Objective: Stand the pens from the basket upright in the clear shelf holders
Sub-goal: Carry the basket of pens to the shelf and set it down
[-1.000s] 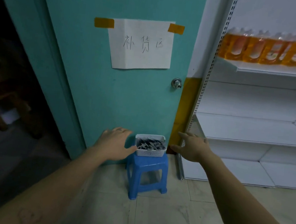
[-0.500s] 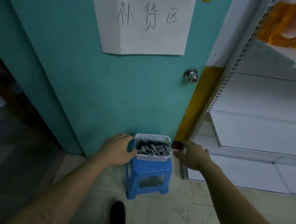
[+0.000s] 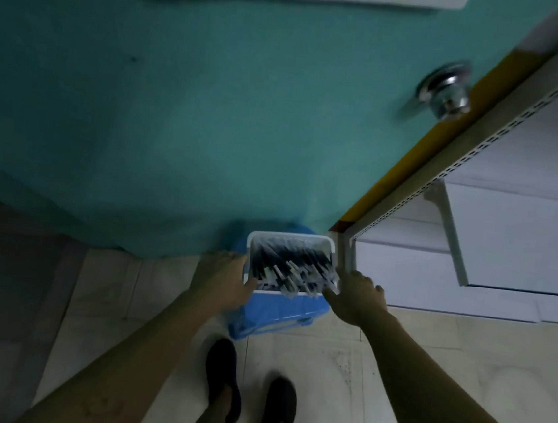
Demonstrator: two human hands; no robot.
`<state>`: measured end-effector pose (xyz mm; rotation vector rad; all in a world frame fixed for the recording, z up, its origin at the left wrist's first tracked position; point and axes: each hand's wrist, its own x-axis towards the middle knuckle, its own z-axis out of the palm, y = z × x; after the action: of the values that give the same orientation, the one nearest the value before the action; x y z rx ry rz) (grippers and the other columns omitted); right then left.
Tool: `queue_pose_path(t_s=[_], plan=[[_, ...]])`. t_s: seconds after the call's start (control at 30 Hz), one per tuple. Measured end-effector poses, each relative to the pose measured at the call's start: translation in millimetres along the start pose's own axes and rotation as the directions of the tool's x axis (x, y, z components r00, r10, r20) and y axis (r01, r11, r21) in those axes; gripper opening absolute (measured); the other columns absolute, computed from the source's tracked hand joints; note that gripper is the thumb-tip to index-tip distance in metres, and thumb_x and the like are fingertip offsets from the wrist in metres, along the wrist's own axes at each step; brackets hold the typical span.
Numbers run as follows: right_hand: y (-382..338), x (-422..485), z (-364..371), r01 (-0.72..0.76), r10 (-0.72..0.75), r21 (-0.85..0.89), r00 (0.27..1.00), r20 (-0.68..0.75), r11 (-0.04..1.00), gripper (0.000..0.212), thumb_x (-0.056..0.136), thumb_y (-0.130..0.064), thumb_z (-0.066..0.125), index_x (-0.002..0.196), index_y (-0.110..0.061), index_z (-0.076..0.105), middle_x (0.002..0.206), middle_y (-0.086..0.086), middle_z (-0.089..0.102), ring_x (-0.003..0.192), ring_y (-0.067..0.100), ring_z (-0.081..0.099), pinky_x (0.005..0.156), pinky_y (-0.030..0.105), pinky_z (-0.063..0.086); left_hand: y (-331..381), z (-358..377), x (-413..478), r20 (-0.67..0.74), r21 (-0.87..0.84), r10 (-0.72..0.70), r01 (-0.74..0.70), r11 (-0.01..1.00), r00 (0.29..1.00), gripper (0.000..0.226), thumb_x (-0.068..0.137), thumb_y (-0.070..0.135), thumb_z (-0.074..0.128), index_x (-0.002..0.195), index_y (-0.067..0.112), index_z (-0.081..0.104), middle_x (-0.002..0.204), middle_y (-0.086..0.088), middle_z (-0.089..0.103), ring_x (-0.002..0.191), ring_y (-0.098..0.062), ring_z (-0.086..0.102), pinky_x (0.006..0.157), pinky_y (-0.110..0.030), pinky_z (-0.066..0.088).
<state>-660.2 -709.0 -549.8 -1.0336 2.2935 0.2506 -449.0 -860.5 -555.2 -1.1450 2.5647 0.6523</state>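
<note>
A small white basket (image 3: 289, 237) full of dark and white pens (image 3: 290, 268) sits on a blue plastic stool (image 3: 277, 311) against a teal door. My left hand (image 3: 220, 279) holds the basket's left side, with the thumb over the front rim. On the other side my right hand (image 3: 354, 300) has its fingers spread, and its thumb reaches to the front right corner. No clear shelf holders are in view.
The teal door (image 3: 177, 114) with a metal knob (image 3: 448, 91) rises right behind the stool. White empty shelves (image 3: 515, 243) on a perforated upright stand to the right. My two dark shoes (image 3: 224, 377) are on the pale tiled floor just before the stool.
The view has closed in and tipped down over the stool. Both hands have come in to the basket's sides, and the left hand has taken hold of it.
</note>
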Motion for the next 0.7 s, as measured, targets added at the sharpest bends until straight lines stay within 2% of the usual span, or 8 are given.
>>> queue_pose_path(t_s=[0.17, 0.3, 0.4, 0.47, 0.53, 0.6, 0.67, 0.7], plan=[[6, 64, 24, -0.026, 0.023, 0.091, 0.999, 0.036, 0.996, 0.065, 0.091, -0.056, 0.049, 0.145, -0.026, 0.03, 0.141, 0.008, 0.049, 0.126, 0.03, 0.049, 0.106, 0.054, 0.037, -10, 42, 49, 0.107, -0.1, -0.121, 0.132, 0.986, 0.987, 0.052, 0.093, 0.049, 0.046, 0.135, 0.018, 0.042, 0.13, -0.007, 0.053, 0.117, -0.028, 0.051, 0.093, -0.04, 0.046], [17, 119, 32, -0.076, 0.046, 0.273, 0.992, 0.116, 0.959, 0.068, 0.09, -0.052, 0.054, 0.145, -0.021, 0.027, 0.131, 0.013, 0.055, 0.111, 0.033, 0.06, 0.093, 0.053, 0.051, -5, 75, 84, 0.204, -0.237, -0.233, 0.279, 0.931, 0.951, 0.063, 0.095, 0.047, 0.047, 0.142, 0.009, 0.032, 0.134, -0.016, 0.047, 0.116, -0.032, 0.051, 0.09, -0.042, 0.047], [30, 151, 42, -0.169, 0.098, 0.43, 0.978, 0.183, 0.887, 0.065, 0.091, -0.045, 0.057, 0.142, -0.013, 0.032, 0.126, 0.017, 0.057, 0.107, 0.033, 0.061, 0.09, 0.048, 0.054, -2, 98, 109, 0.268, -0.518, -0.321, 0.417, 0.747, 0.908, 0.066, 0.094, 0.044, 0.052, 0.146, 0.011, 0.028, 0.14, -0.015, 0.047, 0.116, -0.031, 0.054, 0.092, -0.042, 0.049], [40, 165, 51, -0.249, 0.122, 0.534, 0.957, 0.262, 0.808, 0.064, 0.092, -0.043, 0.057, 0.142, -0.01, 0.034, 0.128, 0.017, 0.057, 0.11, 0.032, 0.06, 0.093, 0.045, 0.052, -1, 115, 122, 0.363, -0.608, -0.421, 0.554, 0.569, 0.831, 0.072, 0.092, 0.046, 0.054, 0.148, 0.011, 0.025, 0.144, -0.015, 0.044, 0.12, -0.032, 0.053, 0.097, -0.044, 0.049], [50, 174, 60, -0.343, 0.143, 0.634, 0.928, 0.345, 0.694, 0.07, 0.094, -0.043, 0.056, 0.147, -0.007, 0.029, 0.139, 0.018, 0.05, 0.122, 0.032, 0.053, 0.099, 0.043, 0.046, 0, 131, 135, 0.442, -0.628, -0.5, 0.655, 0.421, 0.745, 0.07, 0.092, 0.048, 0.054, 0.144, 0.008, 0.03, 0.134, -0.012, 0.051, 0.107, -0.028, 0.059, 0.086, -0.037, 0.052], [54, 181, 66, -0.386, 0.13, 0.684, 0.909, 0.395, 0.619, 0.073, 0.095, -0.042, 0.055, 0.15, -0.005, 0.024, 0.146, 0.018, 0.042, 0.129, 0.032, 0.047, 0.106, 0.046, 0.041, 2, 142, 143, 0.437, -0.652, -0.552, 0.673, 0.349, 0.71, 0.05, 0.093, 0.047, 0.053, 0.125, 0.01, 0.043, 0.106, -0.007, 0.058, 0.079, -0.017, 0.059, 0.059, -0.026, 0.048], [55, 188, 69, -0.368, 0.099, 0.695, 0.913, 0.396, 0.617, 0.066, 0.096, -0.039, 0.055, 0.147, -0.005, 0.03, 0.138, 0.018, 0.05, 0.121, 0.031, 0.054, 0.103, 0.046, 0.045, 3, 150, 151, 0.418, -0.668, -0.604, 0.68, 0.302, 0.679, 0.037, 0.092, 0.043, 0.055, 0.11, 0.013, 0.044, 0.099, -0.006, 0.056, 0.069, -0.011, 0.054, 0.045, -0.022, 0.042], [55, 191, 71, -0.349, 0.086, 0.697, 0.92, 0.383, 0.626, 0.06, 0.096, -0.037, 0.055, 0.143, -0.006, 0.035, 0.131, 0.017, 0.055, 0.114, 0.029, 0.058, 0.099, 0.045, 0.048, 3, 153, 153, 0.421, -0.662, -0.618, 0.691, 0.291, 0.664, 0.038, 0.092, 0.041, 0.056, 0.111, 0.011, 0.044, 0.102, -0.007, 0.056, 0.069, -0.012, 0.054, 0.042, -0.022, 0.041]])
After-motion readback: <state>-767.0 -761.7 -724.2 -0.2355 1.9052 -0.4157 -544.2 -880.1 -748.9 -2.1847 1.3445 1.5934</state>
